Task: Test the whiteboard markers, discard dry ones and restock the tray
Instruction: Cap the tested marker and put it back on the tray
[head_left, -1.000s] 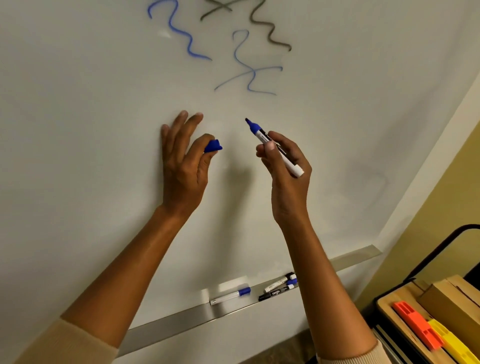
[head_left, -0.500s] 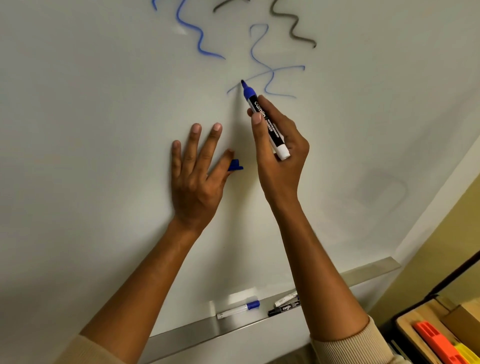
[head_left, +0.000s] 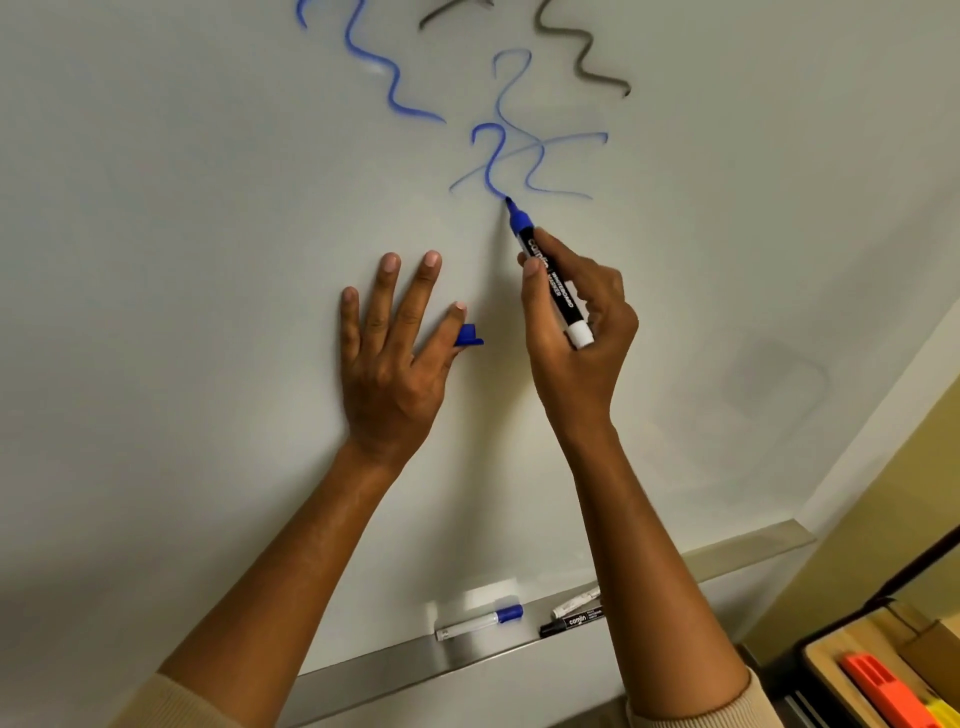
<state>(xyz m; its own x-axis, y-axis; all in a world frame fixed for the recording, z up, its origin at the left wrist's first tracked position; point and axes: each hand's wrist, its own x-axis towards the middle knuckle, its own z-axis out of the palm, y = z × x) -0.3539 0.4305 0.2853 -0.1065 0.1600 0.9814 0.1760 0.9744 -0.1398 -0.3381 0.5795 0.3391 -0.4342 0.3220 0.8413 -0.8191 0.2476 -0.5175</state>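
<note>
My right hand (head_left: 576, 343) grips an uncapped blue whiteboard marker (head_left: 550, 275) whose tip touches the whiteboard (head_left: 182, 234) at the lower end of a fresh dark blue squiggle (head_left: 488, 161). My left hand (head_left: 395, 353) lies flat against the board with fingers spread, and the marker's blue cap (head_left: 468, 336) is pinched between thumb and forefinger. On the metal tray (head_left: 374, 670) below lie a white marker with a blue cap (head_left: 478, 621) and two more markers (head_left: 574, 616), partly hidden by my right forearm.
Older blue and grey-black squiggles (head_left: 582, 52) mark the top of the board. At the lower right a dark cart holds a cardboard box (head_left: 930, 649) and orange (head_left: 883, 693) and yellow items. A yellow wall (head_left: 893, 509) borders the board on the right.
My right hand raised the marker to the board and drew a new dark blue squiggle downward. My left hand flattened onto the board, still holding the cap.
</note>
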